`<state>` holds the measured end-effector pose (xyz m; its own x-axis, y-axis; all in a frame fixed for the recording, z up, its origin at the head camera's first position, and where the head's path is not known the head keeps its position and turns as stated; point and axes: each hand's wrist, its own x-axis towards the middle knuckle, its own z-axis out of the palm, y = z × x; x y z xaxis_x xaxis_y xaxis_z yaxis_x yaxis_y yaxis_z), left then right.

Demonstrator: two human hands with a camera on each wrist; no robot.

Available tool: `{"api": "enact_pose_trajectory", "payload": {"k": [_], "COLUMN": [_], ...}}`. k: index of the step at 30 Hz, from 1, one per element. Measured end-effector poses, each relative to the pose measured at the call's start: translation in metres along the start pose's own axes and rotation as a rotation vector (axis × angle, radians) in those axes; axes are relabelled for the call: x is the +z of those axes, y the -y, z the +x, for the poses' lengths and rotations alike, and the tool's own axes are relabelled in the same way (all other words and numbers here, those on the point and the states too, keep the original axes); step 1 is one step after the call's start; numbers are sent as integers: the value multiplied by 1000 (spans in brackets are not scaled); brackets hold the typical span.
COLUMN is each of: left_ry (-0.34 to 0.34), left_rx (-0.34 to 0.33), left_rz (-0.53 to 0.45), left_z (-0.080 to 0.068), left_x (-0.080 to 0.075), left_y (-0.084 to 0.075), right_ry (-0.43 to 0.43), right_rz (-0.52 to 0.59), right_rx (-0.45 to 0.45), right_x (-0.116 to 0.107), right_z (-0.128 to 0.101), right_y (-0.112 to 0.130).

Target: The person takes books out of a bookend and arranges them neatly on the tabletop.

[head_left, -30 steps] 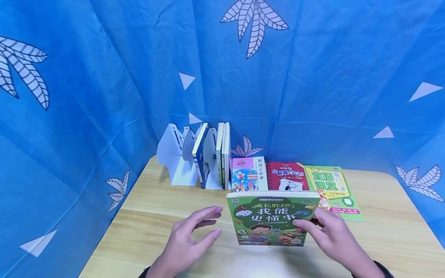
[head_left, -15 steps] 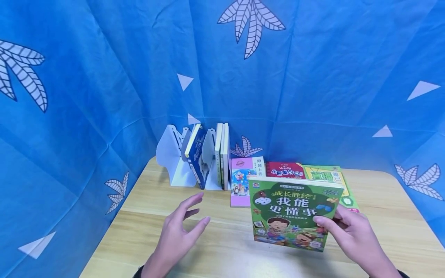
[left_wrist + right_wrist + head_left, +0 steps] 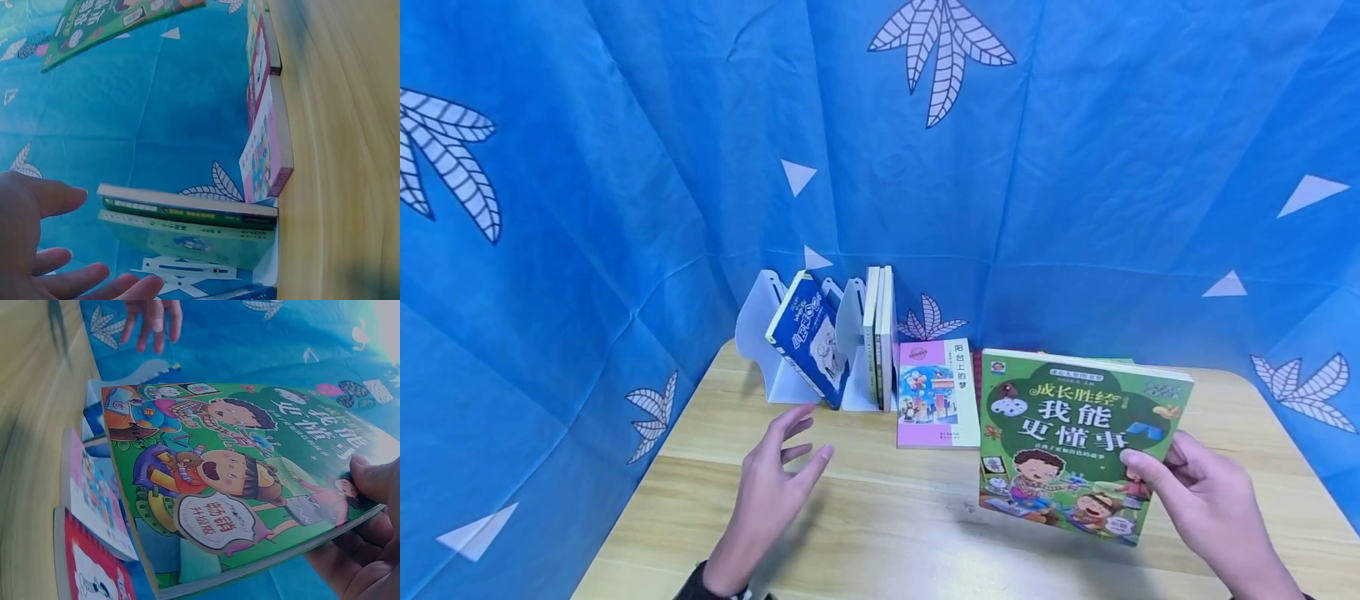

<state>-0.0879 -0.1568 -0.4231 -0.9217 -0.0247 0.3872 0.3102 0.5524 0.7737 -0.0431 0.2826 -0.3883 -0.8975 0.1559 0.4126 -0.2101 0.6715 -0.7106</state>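
My right hand [image 3: 1180, 483] [image 3: 369, 525] grips a green children's book [image 3: 1075, 442] [image 3: 244, 475] by its lower right corner, thumb on the cover, holding it tilted above the table. My left hand [image 3: 778, 467] [image 3: 56, 250] hovers open over the table, fingers spread, a little in front of the white book rack [image 3: 760, 333]. In the rack a blue book [image 3: 808, 337] leans steeply to the left, and a few thin books [image 3: 880, 333] [image 3: 187, 222] stand upright. A pink book [image 3: 936, 392] [image 3: 265, 150] lies flat beside the rack.
The wooden table [image 3: 880, 517] is enclosed by blue leaf-print cloth [image 3: 625, 167] at the back and both sides. A red book [image 3: 94, 569] [image 3: 259, 69] lies flat under the raised green book, mostly hidden in the head view.
My right hand has carried the green book to the right and a bit up, covering the red and yellow-green books. The left hand drew back left. The blue book in the rack tipped further left.
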Motion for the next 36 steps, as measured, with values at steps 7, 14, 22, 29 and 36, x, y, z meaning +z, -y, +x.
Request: {"api": "enact_pose_trajectory", "payload": {"k": [7, 14, 22, 29, 36], "left_ry": [19, 10, 24, 28, 7], "left_rx": [-163, -250, -327, -352, -358], "left_rz": [-2, -28, -58, -67, -91], "left_z": [9, 15, 22, 26, 34], "left_x": [-1, -2, -2, -1, 1], "left_y": [9, 16, 24, 32, 35], "right_ry": [-33, -30, -35, -63, -53], "right_rz": [-2, -11, -27, 17, -50], "right_rx": [50, 100, 156, 154, 181], "right_x": [-8, -11, -17, -20, -24], "right_z": [5, 6, 10, 12, 15], "right_y": [-9, -15, -20, -23, -25]}}
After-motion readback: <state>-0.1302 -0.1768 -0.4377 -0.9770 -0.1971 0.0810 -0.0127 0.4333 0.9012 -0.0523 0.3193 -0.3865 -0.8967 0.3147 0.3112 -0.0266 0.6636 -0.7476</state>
